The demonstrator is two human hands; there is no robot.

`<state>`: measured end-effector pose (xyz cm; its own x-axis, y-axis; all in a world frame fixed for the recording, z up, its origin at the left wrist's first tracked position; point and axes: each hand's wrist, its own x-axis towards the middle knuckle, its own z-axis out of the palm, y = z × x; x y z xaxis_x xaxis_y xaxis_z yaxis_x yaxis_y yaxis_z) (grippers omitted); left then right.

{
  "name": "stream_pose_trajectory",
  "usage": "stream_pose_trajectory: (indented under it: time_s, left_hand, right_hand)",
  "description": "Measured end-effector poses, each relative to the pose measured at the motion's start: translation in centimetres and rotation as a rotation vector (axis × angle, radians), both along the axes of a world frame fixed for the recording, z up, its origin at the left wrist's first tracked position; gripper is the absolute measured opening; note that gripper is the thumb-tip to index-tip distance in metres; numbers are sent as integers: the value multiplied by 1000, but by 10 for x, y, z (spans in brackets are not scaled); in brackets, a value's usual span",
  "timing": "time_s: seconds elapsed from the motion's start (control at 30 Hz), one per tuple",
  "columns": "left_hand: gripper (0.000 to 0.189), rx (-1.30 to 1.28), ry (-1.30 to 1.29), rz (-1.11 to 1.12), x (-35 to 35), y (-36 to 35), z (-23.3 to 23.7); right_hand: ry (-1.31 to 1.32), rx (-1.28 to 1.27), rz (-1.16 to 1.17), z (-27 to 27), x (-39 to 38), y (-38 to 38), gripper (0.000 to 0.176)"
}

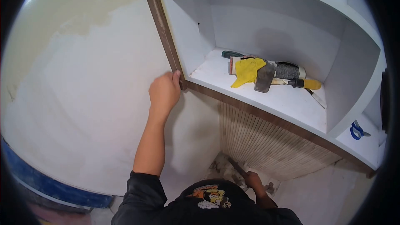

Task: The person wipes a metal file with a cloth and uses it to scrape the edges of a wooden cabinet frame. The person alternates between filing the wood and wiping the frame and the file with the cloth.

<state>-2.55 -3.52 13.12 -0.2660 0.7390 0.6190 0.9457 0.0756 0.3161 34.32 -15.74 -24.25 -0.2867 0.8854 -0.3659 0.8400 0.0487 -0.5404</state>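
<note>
My left hand (164,93) is closed at the lower end of a dark brown wooden trim strip (160,21), thumb against its edge. The strip runs up along the side of a white shelf unit (187,37). Lower down, my right hand (253,180) is wrapped around a long, dark, flat bar (236,166), whose exact kind I cannot make out. Its far end points toward the corner below the ribbed panel (266,135).
Inside the shelf lie a yellow cloth (248,71), a wide dark blade (264,78), a grey roll (288,71) and a yellow-black handle (310,84). Blue-handled scissors (357,131) rest on the right shelf. A patchy pale wall (91,91) stands left, with debris (273,186) low down.
</note>
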Motion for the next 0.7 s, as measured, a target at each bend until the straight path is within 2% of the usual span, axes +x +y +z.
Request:
stream_pose_trajectory:
  time_s: [0.07,0.1,0.13,0.17,0.27,0.37,0.47,0.57,0.6,0.67,0.7]
  left_hand:
    - [23,-209,-45,38,1,-6,-11]
    - [20,12,-37,-49,-3,-1,-18]
    - [24,235,-31,-132,-11,9,-27]
    - [32,459,-25,-213,-15,15,-32]
    - [70,181,-158,-141,9,-4,10]
    - [91,-87,44,-69,10,10,5]
    - [94,-137,32,-41,12,11,-11]
    - [92,-142,16,-54,13,10,-22]
    - [92,-127,24,-60,11,12,-30]
    - [92,-94,36,-67,7,15,-47]
    - [92,-128,31,-60,8,12,-50]
  right_hand:
    - [-14,149,143,-38,18,-5,44]
    - [32,119,95,-62,28,-7,44]
    - [76,90,49,-89,38,-8,45]
    - [84,19,-13,-92,40,-9,45]
    - [29,-269,-232,-84,38,-5,44]
    - [-24,-297,-165,-105,39,3,36]
    - [-185,-49,181,-154,43,4,31]
    - [-276,164,382,-151,39,-3,31]
    - [-245,140,369,-147,39,-7,29]
    - [-187,96,348,-145,40,-14,38]
    - [-150,11,275,-145,41,-15,39]
